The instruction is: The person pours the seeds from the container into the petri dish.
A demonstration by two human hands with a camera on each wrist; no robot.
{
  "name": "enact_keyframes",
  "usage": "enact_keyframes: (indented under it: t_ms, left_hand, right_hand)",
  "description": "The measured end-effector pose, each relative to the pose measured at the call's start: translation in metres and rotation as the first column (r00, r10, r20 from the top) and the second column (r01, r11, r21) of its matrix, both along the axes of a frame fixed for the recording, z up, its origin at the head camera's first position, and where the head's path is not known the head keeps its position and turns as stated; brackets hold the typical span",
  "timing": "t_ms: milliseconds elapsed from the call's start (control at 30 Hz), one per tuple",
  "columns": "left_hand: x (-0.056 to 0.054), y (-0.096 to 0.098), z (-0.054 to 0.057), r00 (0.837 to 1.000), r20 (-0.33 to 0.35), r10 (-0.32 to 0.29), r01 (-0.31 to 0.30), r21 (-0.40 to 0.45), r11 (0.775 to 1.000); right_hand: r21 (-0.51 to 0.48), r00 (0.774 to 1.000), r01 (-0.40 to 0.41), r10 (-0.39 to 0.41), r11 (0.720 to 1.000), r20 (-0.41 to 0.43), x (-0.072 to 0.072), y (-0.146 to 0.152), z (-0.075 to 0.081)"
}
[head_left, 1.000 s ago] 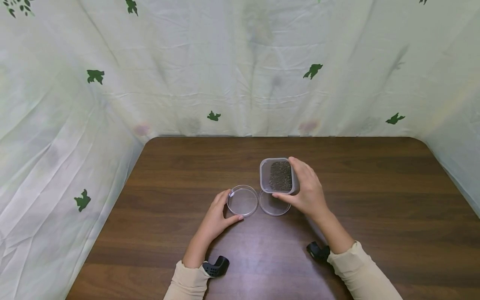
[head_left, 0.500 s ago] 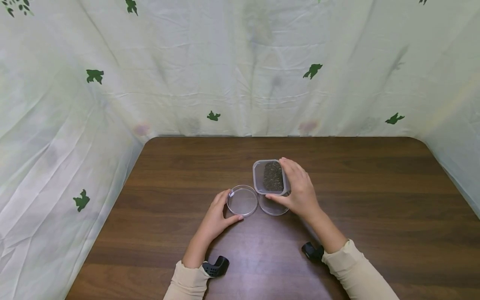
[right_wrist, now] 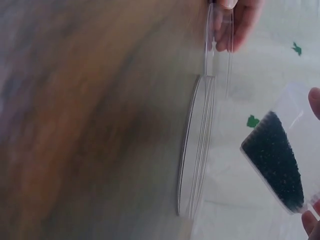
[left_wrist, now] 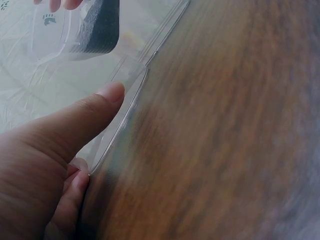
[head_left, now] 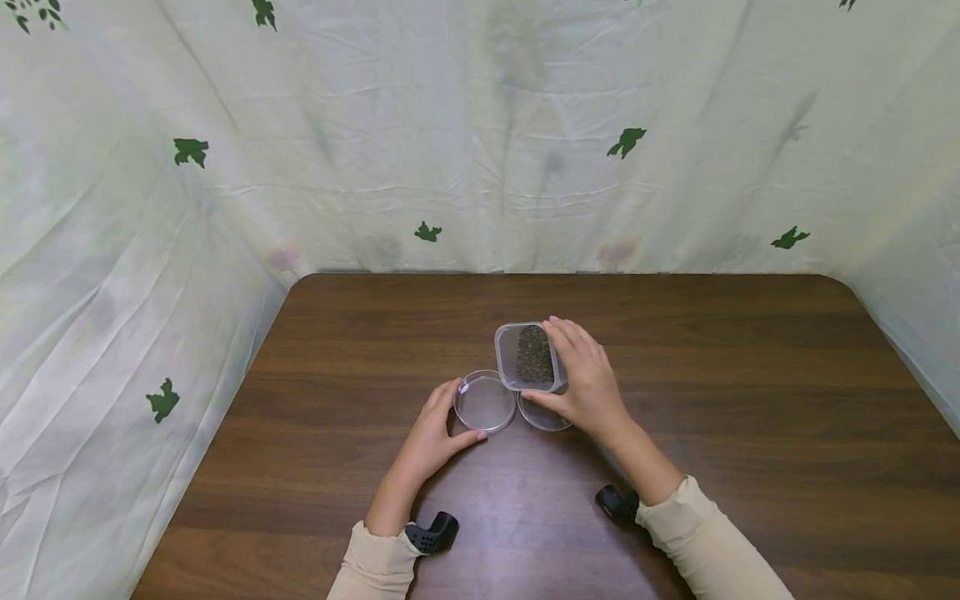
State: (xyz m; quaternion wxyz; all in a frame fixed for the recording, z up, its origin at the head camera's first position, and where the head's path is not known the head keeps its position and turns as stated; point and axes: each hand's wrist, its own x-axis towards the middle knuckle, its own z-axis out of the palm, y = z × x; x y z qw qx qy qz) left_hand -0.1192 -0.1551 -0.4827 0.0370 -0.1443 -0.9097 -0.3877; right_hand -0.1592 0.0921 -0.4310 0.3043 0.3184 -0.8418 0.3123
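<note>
My right hand [head_left: 591,382] grips a clear plastic tub [head_left: 507,357] by its sides, raised off the table and tipped to the left. Dark, soil-like grains [head_left: 534,354] lie heaped against the tub's right side; in the right wrist view these grains [right_wrist: 275,162] show through the wall. Below and left of the tub, a clear round petri dish [head_left: 483,404] sits flat on the table. My left hand [head_left: 431,433] holds that dish between thumb and fingers at its left side. Touching it on the right is a second, shallow round dish [head_left: 545,417], partly hidden by the tub and right hand.
Everything stands on a brown wood-grain table [head_left: 360,333]. Pale fabric with green leaf shapes [head_left: 427,232] hangs behind and at both sides. A black wrist device [head_left: 433,533] sits at the left cuff, another device [head_left: 618,504] at the right.
My right hand has carried the tub leftward, toward the left dish, and tipped it further. The left hand and both dishes have stayed in place.
</note>
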Motion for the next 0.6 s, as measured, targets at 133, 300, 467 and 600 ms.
enact_keyframes:
  t_ms: [133, 300, 467, 600]
  left_hand:
    - [0.0, 0.0, -0.001, 1.0, -0.001, 0.001, -0.001, -0.002, 1.0]
    - [0.0, 0.0, 0.0, 1.0, 0.002, 0.001, -0.001, -0.005, 1.0]
    - [0.0, 0.0, 0.0, 1.0, 0.0, -0.003, 0.003, -0.003, 1.0]
    - [0.0, -0.001, -0.001, 1.0, -0.02, -0.013, 0.013, -0.002, 1.0]
  right_hand:
    - [0.015, 1.0, -0.003, 0.003, 1.0, -0.015, -0.001, -0.003, -0.001]
    - [0.038, 0.999, -0.01, 0.011, 0.999, -0.031, -0.001, -0.006, 0.0]
    - [0.063, 0.999, -0.016, 0.018, 0.998, -0.038, 0.0, -0.009, 0.001]
    - [0.078, 0.999, -0.021, 0.024, 0.997, -0.042, 0.0, -0.011, 0.001]
